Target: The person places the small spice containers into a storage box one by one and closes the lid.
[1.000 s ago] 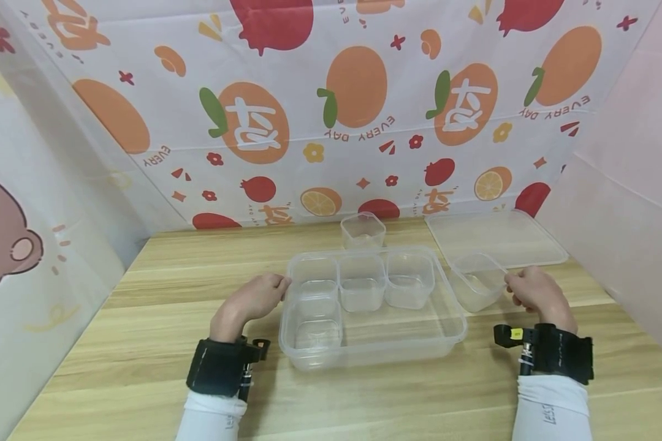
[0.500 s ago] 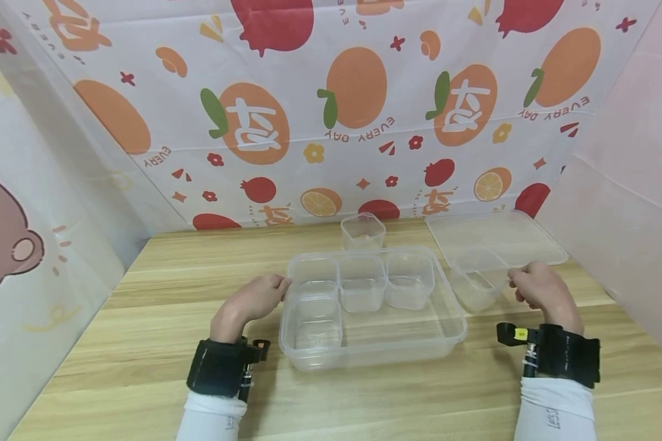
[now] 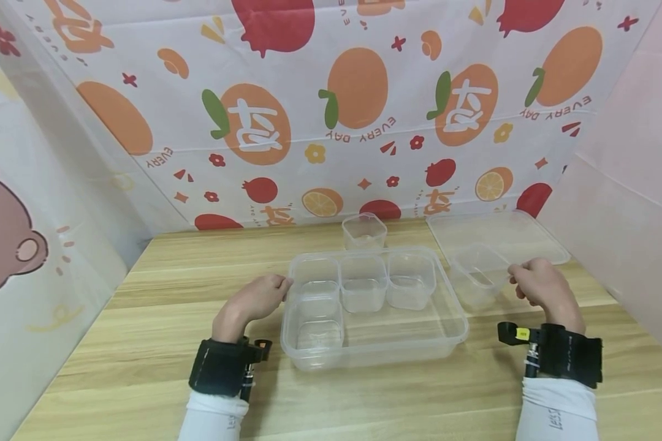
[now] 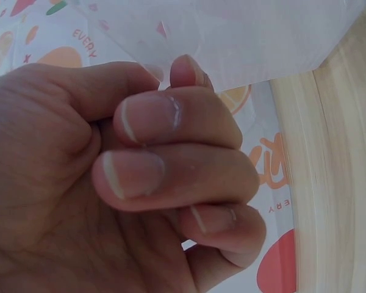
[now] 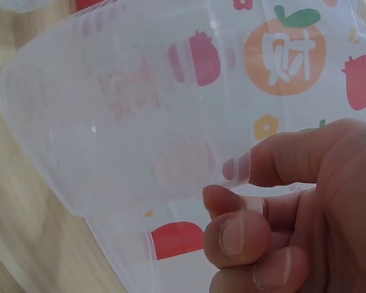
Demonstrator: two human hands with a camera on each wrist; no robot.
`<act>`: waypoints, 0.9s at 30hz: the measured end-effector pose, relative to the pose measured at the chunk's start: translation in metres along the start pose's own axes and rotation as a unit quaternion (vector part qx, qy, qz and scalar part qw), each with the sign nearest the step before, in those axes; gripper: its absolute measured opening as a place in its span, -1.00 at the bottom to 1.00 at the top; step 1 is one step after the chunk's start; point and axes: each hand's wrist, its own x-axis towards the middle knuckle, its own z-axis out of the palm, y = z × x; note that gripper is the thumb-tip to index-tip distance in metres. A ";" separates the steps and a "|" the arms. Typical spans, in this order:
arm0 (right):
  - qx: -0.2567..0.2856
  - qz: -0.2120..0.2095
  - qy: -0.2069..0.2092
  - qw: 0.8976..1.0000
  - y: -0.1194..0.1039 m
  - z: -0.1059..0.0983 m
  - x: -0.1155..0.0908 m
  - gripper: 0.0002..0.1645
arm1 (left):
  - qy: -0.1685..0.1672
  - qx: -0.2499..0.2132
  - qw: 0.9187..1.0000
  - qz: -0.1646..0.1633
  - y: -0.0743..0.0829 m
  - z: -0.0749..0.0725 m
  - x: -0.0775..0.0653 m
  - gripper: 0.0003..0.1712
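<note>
With thumb and fingers my left hand (image 3: 256, 297) pinches the left rim of a large clear plastic food container (image 3: 377, 355). Inside it, several small clear cups stand along the back and down the left side, among them a back-right cup (image 3: 410, 288). To the right of the container, my right hand (image 3: 543, 288) pinches the rim of another small clear cup (image 3: 477, 282). That cup looks tilted, and in the right wrist view thumb and finger meet at its rim (image 5: 241, 165). Whether its base touches the table cannot be told.
Behind the large container stands one more small clear cup (image 3: 364, 236). A flat clear lid (image 3: 507, 236) lies at the back right, partly behind the held cup. The wooden table (image 3: 187, 269) meets a fruit-printed cloth (image 3: 358, 147) at the back and pale cloths at both sides.
My right hand has shifted slightly up and to the right, and the small cup in it has risen a little. The left hand and the large container have stayed in place.
</note>
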 end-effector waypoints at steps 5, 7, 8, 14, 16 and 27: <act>-0.001 -0.001 0.011 1.000 -0.002 0.000 -0.002 -0.46 | -0.001 -0.006 1.000 0.001 0.001 0.001 -0.001 -0.57; -0.001 -0.003 0.017 1.000 -0.003 0.000 -0.003 -0.46 | -0.002 -0.005 1.000 0.000 0.001 0.001 -0.001 -0.57; 0.000 -0.005 0.019 1.000 -0.004 0.000 -0.003 -0.47 | -0.002 -0.004 1.000 0.000 0.001 0.001 -0.001 -0.57; 0.006 -0.008 0.034 0.999 -0.008 0.000 -0.004 -0.45 | -0.004 -0.001 1.000 -0.003 0.000 0.001 -0.002 -0.59; 0.010 -0.009 0.038 0.999 -0.011 0.000 -0.004 -0.44 | -0.003 0.000 1.000 -0.002 0.000 0.001 -0.002 -0.59; 0.018 -0.010 0.054 0.998 -0.021 -0.002 -0.008 -0.40 | -0.001 -0.001 1.000 0.001 0.001 0.001 -0.001 -0.59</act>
